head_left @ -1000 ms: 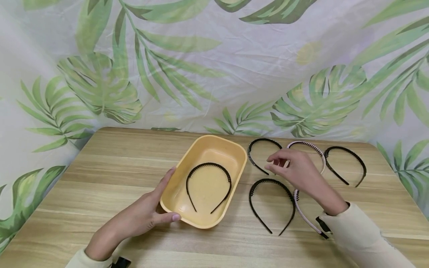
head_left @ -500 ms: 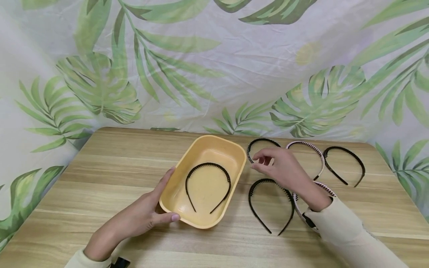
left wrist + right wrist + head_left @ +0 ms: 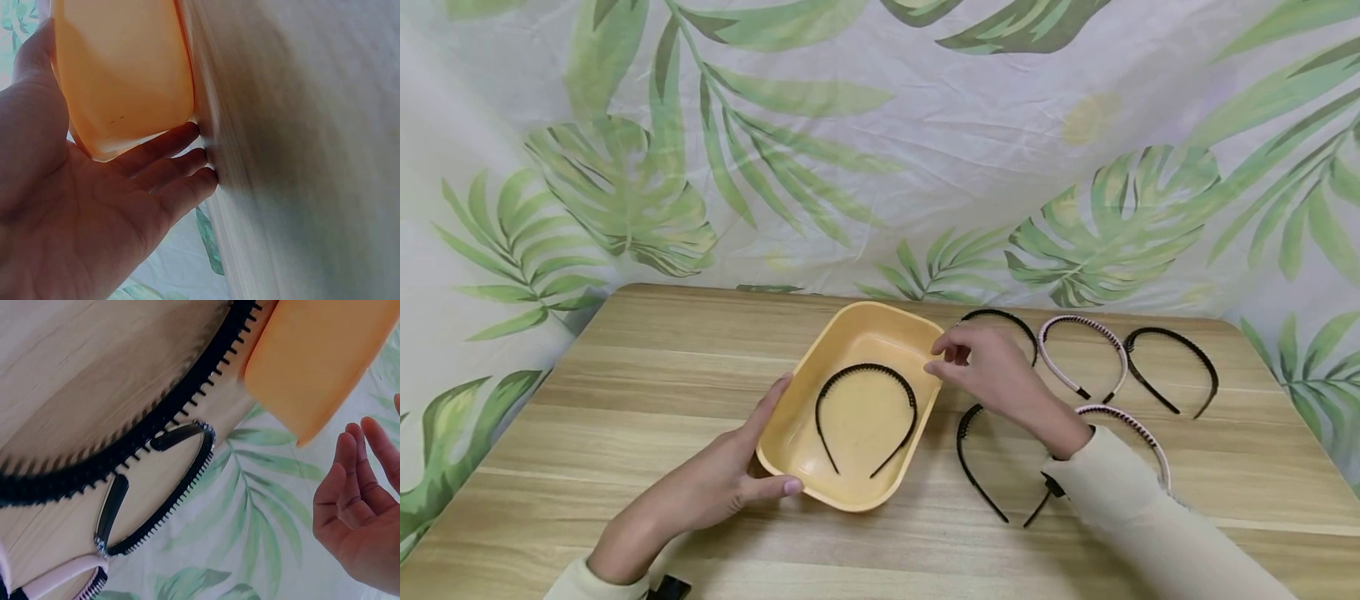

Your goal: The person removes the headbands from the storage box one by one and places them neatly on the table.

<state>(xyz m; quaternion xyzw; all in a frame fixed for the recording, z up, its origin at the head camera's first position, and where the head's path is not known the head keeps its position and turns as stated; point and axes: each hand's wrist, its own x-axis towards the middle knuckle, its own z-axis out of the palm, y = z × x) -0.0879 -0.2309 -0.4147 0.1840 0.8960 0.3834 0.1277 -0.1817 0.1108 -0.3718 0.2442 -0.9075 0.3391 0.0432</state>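
My left hand rests against the near left corner of a yellow plastic tray, thumb at the near rim and fingers along its side. In the left wrist view those fingers are fairly straight, tips at the tabletop. One black toothed headband lies inside the tray. My right hand hovers at the tray's right rim, fingers loosely bent, nothing between them. It partly covers a black headband behind it. In front, another black headband is partly hidden under the right forearm.
To the right lie a pink headband and a black headband. Nearer, the right sleeve overlaps a second pink headband. The wooden table ends at a leaf-printed cloth behind.
My right hand has moved left, from over the headbands to the tray's right rim, uncovering the far pink headband. The left hand and tray stay where they were.
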